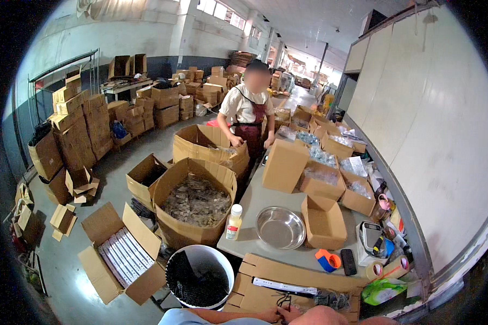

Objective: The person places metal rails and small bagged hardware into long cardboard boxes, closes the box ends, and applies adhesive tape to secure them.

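Both hands meet at the bottom edge, over a flattened cardboard sheet point(248, 295) on the near end of the table. My left hand point(268, 316) and my right hand point(290, 313) are closed close together around a few thin black strips point(283, 301); their exact kind is too small to tell. The lower parts of both hands are cut off by the frame. Just beyond them lies a long, slim white box point(285, 286). To the right of my right hand rests a clear plastic bag point(332, 299) with dark contents.
A white bucket point(226, 261) holding black mesh stands left. Beyond are a bottle point(233, 222), a steel bowl point(280, 227), an empty carton point(324, 222), an orange tape dispenser point(327, 260) and a phone point(348, 262). A co-worker point(249, 111) stands at a large carton point(192, 138).
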Demonstrator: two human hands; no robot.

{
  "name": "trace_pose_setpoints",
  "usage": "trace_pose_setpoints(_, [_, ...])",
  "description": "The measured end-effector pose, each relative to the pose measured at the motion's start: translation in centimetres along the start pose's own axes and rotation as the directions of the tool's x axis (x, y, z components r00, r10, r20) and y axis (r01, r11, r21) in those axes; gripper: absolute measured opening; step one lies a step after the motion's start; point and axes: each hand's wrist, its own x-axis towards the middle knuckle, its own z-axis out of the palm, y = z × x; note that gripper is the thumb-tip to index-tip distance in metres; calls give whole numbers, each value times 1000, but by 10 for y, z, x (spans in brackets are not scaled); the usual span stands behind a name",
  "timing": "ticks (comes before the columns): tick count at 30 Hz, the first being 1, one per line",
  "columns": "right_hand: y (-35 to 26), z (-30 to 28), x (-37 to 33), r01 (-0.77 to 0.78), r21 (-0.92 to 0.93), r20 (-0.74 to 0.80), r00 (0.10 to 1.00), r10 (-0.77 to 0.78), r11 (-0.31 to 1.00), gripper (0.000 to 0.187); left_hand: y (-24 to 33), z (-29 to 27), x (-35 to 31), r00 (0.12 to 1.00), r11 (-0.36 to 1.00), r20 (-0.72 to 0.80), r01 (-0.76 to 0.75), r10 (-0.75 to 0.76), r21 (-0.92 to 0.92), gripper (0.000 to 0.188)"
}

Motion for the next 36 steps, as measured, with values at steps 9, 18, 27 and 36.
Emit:
trace_pose_setpoints(9, [-3, 1, 19, 9, 30, -85, 996, -6, 1000, 18, 5, -6, 17, 1000, 999, 15, -13, 13, -36, 23])
trace_pose_setpoints(18, [-2, -2, 41, 12, 74, -180, 984, 1, 997, 17, 11, -14, 37, 1000, 998, 14, 1, 0, -66, 22])
trace_pose_setpoints(27, [-1, -4, 45, 35, 121, -261, 965, -2, 992, 15, 12, -19, 38, 1000, 996, 13, 8, -7, -89, 22])
trace_pose_setpoints(36, [37, -12, 50, 82, 223, -364, 931, 5, 971, 13, -20, -26, 29, 1000, 979, -6, 18, -20, -203, 23])
